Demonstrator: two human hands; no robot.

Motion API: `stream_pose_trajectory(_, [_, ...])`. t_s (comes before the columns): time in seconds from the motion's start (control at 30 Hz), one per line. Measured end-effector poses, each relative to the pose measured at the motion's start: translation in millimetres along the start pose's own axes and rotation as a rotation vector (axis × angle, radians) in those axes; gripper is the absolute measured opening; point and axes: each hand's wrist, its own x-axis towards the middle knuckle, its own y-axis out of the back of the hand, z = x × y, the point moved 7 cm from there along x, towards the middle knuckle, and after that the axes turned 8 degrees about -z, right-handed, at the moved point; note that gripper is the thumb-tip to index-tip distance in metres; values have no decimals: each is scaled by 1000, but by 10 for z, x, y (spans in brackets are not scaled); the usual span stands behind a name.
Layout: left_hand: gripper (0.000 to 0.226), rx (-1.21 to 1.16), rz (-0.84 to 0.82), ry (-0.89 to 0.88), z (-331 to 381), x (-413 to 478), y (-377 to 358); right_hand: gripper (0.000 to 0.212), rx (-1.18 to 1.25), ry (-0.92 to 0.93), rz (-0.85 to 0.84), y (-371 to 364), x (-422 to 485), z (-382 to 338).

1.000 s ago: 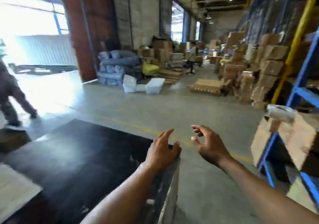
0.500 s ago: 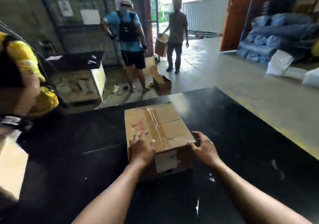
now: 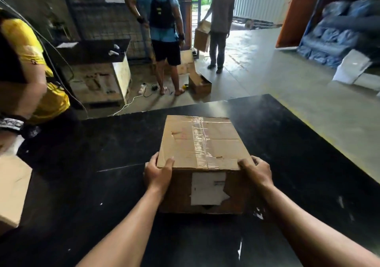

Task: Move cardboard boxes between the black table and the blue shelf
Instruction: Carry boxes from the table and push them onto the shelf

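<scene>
A taped cardboard box (image 3: 203, 143) with a torn white label on its near side rests on the black table (image 3: 102, 184), in the middle of the view. My left hand (image 3: 158, 173) grips its near left top corner, thumb on the lid. My right hand (image 3: 257, 171) clasps the near right top corner. The blue shelf is out of view.
A person in a yellow shirt (image 3: 30, 67) stands close at the table's left edge, beside another box (image 3: 12, 190). Beyond the table two people (image 3: 164, 26) stand among open boxes (image 3: 199, 81) on the floor. Blue bundles (image 3: 339, 30) are piled at the right.
One second ago I faced the shelf aisle with empty hands over the table's corner. I then turned to the table, and both hands closed on the box's near corners.
</scene>
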Motion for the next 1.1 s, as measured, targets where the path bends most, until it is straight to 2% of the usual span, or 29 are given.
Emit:
stream_pose_trajectory(0.1, [80, -22, -78, -117, 517, -123, -263, 27, 126, 50, 57, 523, -239, -66])
stream_pose_trajectory(0.23, [69, -4, -236, -261, 1109, -655, -969, 17, 259, 134, 219, 1475, -799, 55])
stream_pose_trajectory(0.3, [60, -2, -338, -315, 1291, -1073, -1394, 22, 273, 135, 340, 2058, -1187, 214])
stream_pose_trajectory(0.33, [63, -10, -381, -337, 1377, -1310, -1612, 28, 262, 126, 389, 2367, -1392, 303])
stream_pose_trajectory(0.4, [74, -19, -468, -382, 1546, -1814, -2027, 45, 293, 86, 488, 2944, -1861, 503])
stream_pose_trajectory(0.5, [71, -30, -658, -454, 1747, -2735, -2706, 76, 206, 130, 738, 3859, -2768, 856])
stream_pose_trajectory(0.6, [61, -69, -833, -520, 1818, -3662, -3308, 85, 223, 113, 951, 4582, -3716, 1354])
stream_pose_trajectory(0.67, [49, -84, -968, -548, 1818, -4341, -3678, 83, 195, 129, 1113, 4904, -4513, 1507])
stream_pose_trajectory(0.73, [45, -97, -1092, -567, 1803, -4959, -3952, 71, 173, 133, 1276, 5093, -5215, 1623])
stream_pose_trajectory(0.83, [56, -116, -1291, -592, 1770, -5882, -4271, 29, 209, 159, 1486, 5215, -6205, 1752])
stream_pose_trajectory(0.9, [56, -141, -1404, -598, 1735, -6400, -4416, 11, 201, 180, 1617, 5152, -6750, 1748])
stream_pose_trajectory(0.97, [54, -153, -1548, -606, 1690, -6907, -4508, 18, 166, 148, 1771, 5023, -7255, 1769])
stream_pose_trajectory(1.1, [46, -186, -1775, -619, 1628, -7734, -4550, 11, 107, 26, 1978, 4721, -7998, 1738])
